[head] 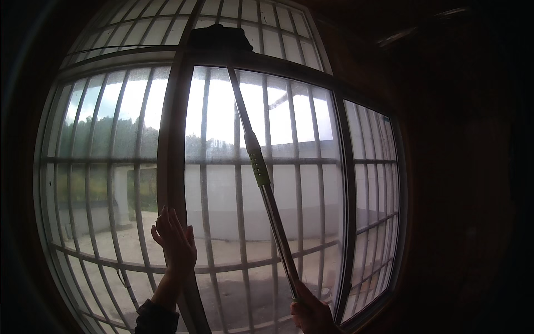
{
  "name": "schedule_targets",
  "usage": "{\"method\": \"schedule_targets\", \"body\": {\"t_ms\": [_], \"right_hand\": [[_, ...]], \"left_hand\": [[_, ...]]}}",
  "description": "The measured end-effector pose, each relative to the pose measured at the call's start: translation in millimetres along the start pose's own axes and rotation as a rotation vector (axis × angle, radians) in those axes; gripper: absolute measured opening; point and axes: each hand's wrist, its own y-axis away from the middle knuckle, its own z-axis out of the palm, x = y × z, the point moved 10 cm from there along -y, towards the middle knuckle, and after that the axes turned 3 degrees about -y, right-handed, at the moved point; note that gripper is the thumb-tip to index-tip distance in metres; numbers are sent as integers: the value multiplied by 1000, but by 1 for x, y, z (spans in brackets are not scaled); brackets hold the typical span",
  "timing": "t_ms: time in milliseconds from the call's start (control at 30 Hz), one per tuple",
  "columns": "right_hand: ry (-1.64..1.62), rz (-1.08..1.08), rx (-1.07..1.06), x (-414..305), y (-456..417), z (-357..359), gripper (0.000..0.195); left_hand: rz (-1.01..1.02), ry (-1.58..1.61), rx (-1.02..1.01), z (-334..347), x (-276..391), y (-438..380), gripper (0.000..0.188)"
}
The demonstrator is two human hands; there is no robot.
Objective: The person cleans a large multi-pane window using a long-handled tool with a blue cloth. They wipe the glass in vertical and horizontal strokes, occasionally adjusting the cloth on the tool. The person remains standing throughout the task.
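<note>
My right hand [311,311] grips the lower end of a metal telescopic pole [278,234] with a green collar [259,168]. The pole slants up and to the left across the window. At its top a dark cleaning head [221,38] lies against the upper part of the window, near the horizontal frame rail; its material is too dark to tell. My left hand [173,238] is raised at the vertical window post [172,137], its fingers pointing up and somewhat apart, with nothing held. Whether the palm presses on the post cannot be seen.
Metal security bars [240,208] cross the panes outside. A narrower pane [375,200] stands to the right, beside a dark wall [459,188]. Beyond the glass are a pale wall [267,192], a paved yard and trees [125,133]. A thin cable [112,46] runs near the upper left rail.
</note>
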Motion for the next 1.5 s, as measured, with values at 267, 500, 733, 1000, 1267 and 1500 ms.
{"method": "schedule_targets", "body": {"t_ms": [267, 500, 733, 1000, 1267, 1500], "right_hand": [[3, 90, 97, 24, 7, -28, 45], [-26, 141, 223, 31, 23, -81, 46], [-130, 209, 306, 53, 41, -106, 49], [-310, 349, 360, 58, 50, -129, 51], [-456, 423, 424, 41, 53, -129, 57], [-575, 450, 294, 38, 59, -126, 61]], "left_hand": [[-421, 1500, -635, 9, 215, -76, 32], [-521, 1527, -793, 31, 286, -52, 25], [-375, 1519, -865, 46, 351, -37, 24], [-205, 1381, -812, 59, 396, -38, 27], [-115, 1254, -755, 36, 403, -48, 27], [-46, 1158, -785, 35, 412, -45, 30]]}}
